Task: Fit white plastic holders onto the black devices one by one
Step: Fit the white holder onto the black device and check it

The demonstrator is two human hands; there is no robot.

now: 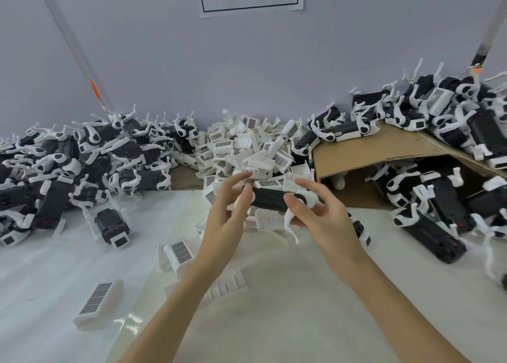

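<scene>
Both hands hold one black device (270, 199) level above the table's middle. My right hand (323, 220) grips its right end, thumb on top, where white legs hang down. My left hand (227, 214) pinches the left end between thumb and fingers, the forefinger raised. A heap of loose white plastic holders (247, 146) lies just behind the hands. More single holders (179, 253) lie on the table in front.
Piles of black devices with white parts lie at the left (82, 157) and at the right (444, 206). A bent cardboard sheet (384, 149) stands at the right. A wall closes the back. A lone holder (97, 305) lies near left.
</scene>
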